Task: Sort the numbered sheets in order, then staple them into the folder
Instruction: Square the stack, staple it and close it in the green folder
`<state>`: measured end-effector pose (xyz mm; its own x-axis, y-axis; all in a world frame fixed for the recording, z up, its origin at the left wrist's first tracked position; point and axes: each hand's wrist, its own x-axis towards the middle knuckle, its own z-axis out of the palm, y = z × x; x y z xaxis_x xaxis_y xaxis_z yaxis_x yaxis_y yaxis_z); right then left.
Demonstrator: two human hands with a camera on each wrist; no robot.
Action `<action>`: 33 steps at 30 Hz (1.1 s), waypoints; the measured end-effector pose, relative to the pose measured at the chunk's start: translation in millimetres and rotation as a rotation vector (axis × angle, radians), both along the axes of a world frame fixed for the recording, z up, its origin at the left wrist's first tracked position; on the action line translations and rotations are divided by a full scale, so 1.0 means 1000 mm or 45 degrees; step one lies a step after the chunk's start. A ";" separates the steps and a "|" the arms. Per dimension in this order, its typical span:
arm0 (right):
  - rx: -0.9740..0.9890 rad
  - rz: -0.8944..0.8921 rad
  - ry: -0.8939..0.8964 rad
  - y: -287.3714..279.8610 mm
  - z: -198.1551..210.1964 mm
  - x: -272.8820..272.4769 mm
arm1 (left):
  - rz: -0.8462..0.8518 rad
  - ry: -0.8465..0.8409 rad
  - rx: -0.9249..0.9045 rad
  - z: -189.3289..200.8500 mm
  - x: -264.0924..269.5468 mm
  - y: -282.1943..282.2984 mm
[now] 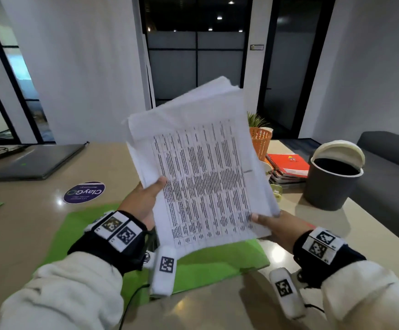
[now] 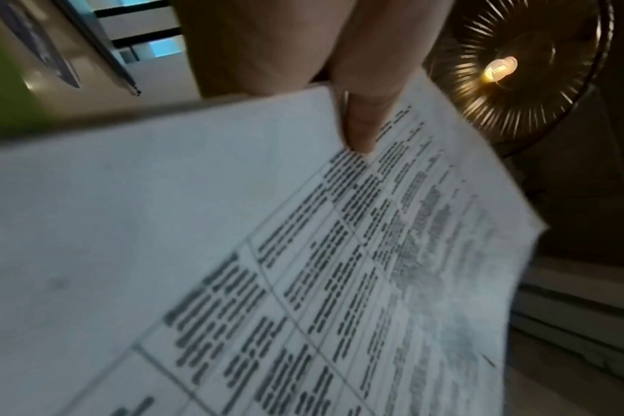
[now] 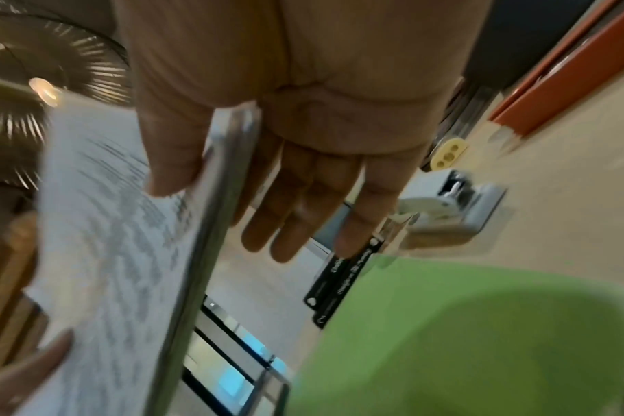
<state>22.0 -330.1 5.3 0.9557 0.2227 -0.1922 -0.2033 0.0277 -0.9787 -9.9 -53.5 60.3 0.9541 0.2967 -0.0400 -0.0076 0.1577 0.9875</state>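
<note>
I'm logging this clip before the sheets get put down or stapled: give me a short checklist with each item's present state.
1. Stack of sheets held by both hands: ok; left hand grips the left edge, right hand the lower right corner.
2. Sheet edges squared: not ok; the upper sheets fan out unevenly.
3. Page numbers in order: cannot tell; the print is blurred.
4. Green folder ready: ok; it lies flat on the table under the stack.
5. Stapler within reach: ok; the right wrist view shows it on the table beyond the fingers.
</note>
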 end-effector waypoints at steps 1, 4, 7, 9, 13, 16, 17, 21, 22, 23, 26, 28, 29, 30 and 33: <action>0.099 -0.020 -0.005 0.003 -0.001 0.001 | 0.046 -0.007 -0.074 0.002 0.001 -0.001; 0.324 -0.024 -0.046 0.012 -0.002 0.007 | 0.125 -0.012 -0.180 0.004 0.005 -0.002; 0.439 0.025 -0.140 0.019 -0.001 0.009 | 0.130 -0.047 -0.294 0.007 0.007 -0.005; 0.472 0.051 -0.175 0.023 0.003 0.004 | 0.130 -0.032 -0.331 0.004 0.005 -0.008; 0.481 -0.188 -0.176 0.029 0.002 0.006 | -0.039 0.079 -0.428 -0.004 -0.002 -0.019; 0.504 -0.374 -0.222 0.017 0.002 0.011 | -0.196 0.026 -0.445 -0.002 -0.010 -0.021; 0.513 -0.364 -0.269 0.010 0.005 0.012 | -0.240 -0.001 -0.441 -0.001 -0.012 -0.017; 0.521 -0.420 -0.316 -0.018 0.011 0.013 | -0.337 -0.070 -0.554 0.003 -0.011 0.015; 0.530 -0.425 -0.320 -0.025 0.013 0.013 | -0.389 -0.077 -0.517 0.002 -0.011 0.020; 0.508 -0.451 -0.319 -0.030 0.015 0.013 | -0.448 -0.083 -0.430 0.003 -0.011 0.021; 0.387 -0.461 -0.318 -0.038 0.023 0.009 | -0.618 0.012 -0.031 -0.002 -0.010 0.019; 0.307 -0.439 -0.387 -0.035 0.028 0.005 | -0.623 0.102 0.261 -0.007 -0.008 0.013; 0.266 -0.434 -0.413 -0.032 0.030 0.003 | -0.586 0.110 0.419 -0.008 -0.007 0.009; 0.231 -0.432 -0.439 -0.031 0.032 0.001 | -0.471 0.112 0.601 -0.010 -0.005 0.007; 0.178 -0.425 -0.581 -0.022 0.041 -0.005 | -0.159 0.090 0.807 -0.009 -0.001 0.000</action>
<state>17.3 -352.5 46.8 0.9577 -0.1111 0.2655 0.2805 0.1533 -0.9475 -11.3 -53.6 51.4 0.9844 0.1707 0.0428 0.0413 -0.4602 0.8869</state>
